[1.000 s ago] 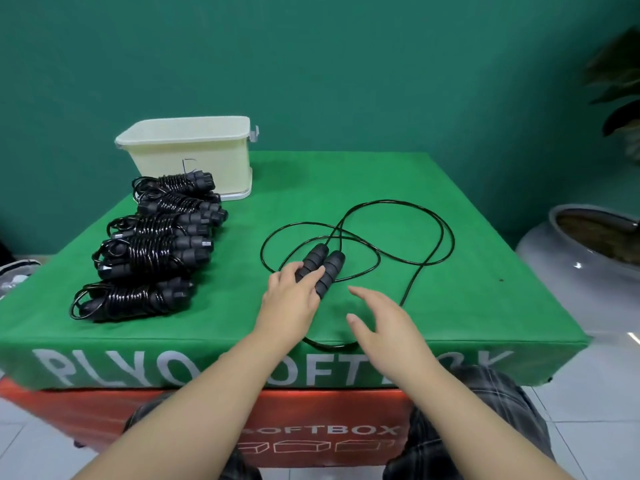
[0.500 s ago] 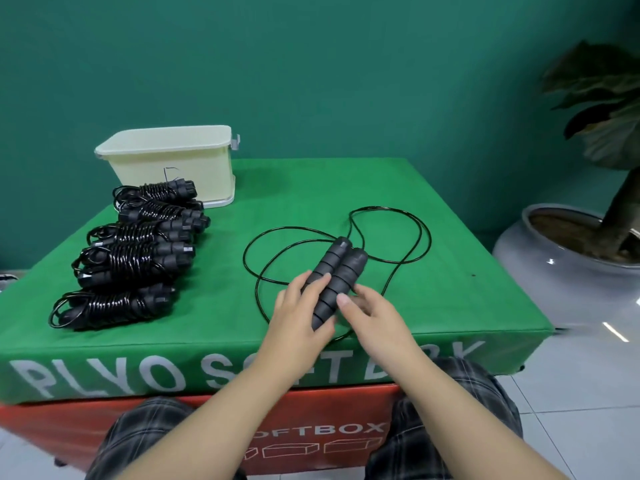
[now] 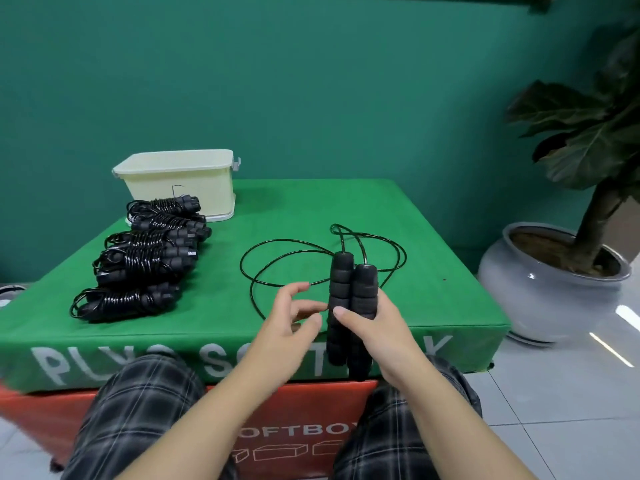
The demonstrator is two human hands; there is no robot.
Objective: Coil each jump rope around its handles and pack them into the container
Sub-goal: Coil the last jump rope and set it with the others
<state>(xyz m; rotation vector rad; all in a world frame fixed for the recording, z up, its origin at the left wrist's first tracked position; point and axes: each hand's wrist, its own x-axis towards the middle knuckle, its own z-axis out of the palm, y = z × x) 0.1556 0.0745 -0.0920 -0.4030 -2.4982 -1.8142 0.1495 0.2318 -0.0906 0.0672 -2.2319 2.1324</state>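
Observation:
My right hand (image 3: 381, 327) grips the two black foam handles (image 3: 349, 289) of a jump rope, held side by side and upright over the front edge of the green table (image 3: 433, 292). Its thin black cord (image 3: 277, 241) lies in loose loops on the table behind the handles. My left hand (image 3: 291, 323) hovers just left of the handles, fingers loosely spread, holding nothing. Several coiled jump ropes (image 3: 138, 265) lie in a row on the left. The cream container (image 3: 180, 181) stands at the back left with its lid on.
A grey pot (image 3: 547, 292) with a large-leaved plant (image 3: 595, 133) stands on the tiled floor to the right of the table. A green wall rises behind. My knees in checked trousers are below the table's front edge.
My right hand has taken both handles and lifted them upright off the table. My left hand has let go of them and moved slightly left.

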